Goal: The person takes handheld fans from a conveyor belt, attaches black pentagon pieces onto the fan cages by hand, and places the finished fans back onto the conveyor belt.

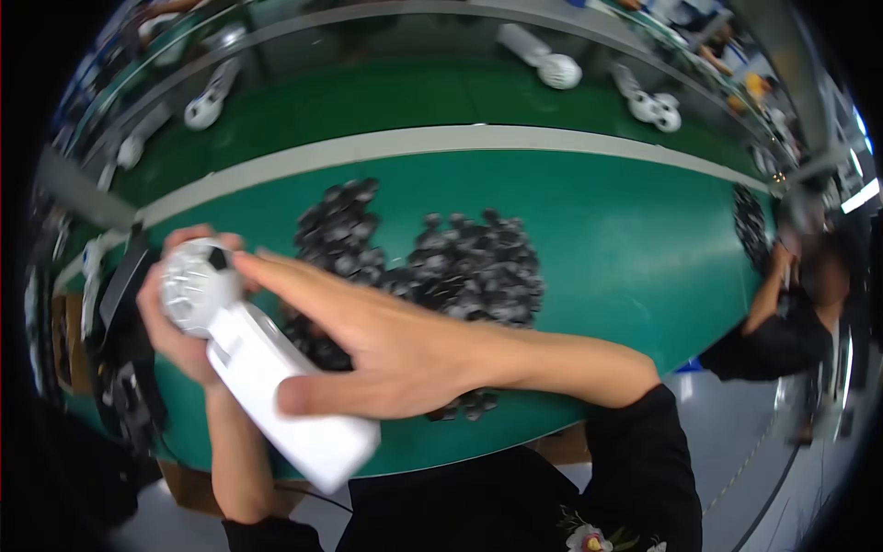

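A white device with a long flat body and a round, ribbed head is held tilted over the left part of the green table. My left hand wraps round its round head from the left and behind. My right hand reaches across from the right, its fingertips at a black spot on the head and its thumb on the white body. Both hands are slightly blurred. Behind and beside my right hand lie piles of small black parts, partly hidden by that hand.
Beyond the table's pale edge strip, white devices lie on a green conveyor. At the right, a co-worker's arm is near another black pile. Dark equipment stands at the left.
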Available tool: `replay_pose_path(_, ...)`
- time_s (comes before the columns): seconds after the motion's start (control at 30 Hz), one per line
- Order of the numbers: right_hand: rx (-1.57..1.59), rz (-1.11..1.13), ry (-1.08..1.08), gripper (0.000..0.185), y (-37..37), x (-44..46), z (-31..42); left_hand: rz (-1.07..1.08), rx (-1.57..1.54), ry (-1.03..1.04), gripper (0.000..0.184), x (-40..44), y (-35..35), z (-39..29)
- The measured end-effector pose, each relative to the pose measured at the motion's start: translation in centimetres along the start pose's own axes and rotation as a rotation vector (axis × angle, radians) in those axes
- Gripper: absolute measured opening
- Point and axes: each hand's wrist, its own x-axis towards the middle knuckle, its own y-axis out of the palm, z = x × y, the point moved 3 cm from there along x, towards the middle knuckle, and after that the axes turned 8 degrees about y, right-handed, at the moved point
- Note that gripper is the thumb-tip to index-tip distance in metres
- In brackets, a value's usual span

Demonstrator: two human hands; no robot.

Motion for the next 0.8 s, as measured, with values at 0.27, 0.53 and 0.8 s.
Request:
replay_pose_path(0.27, 0.392, -0.226, 0.411, 0.062, -6.8, 10.7, -10.7, -0.152, 0.909, 0.620, 0.022, 1.4, -3.6, -0.4)
replay_pose_path(0.53, -0.771, -0.656, 0.262, 0.029, -22.9, 8.4, -13.3, 0.509, 1.274, 0.616, 0.035, -1.6, -3.8, 0.2)
replay_pose_path(0.8, -1.191, -1.151, 1.134, 0.091, -52.7, -10.9, -14.7, 0.611, 1.331, 0.686, 0.040, -1.7, -2.1, 0.3)
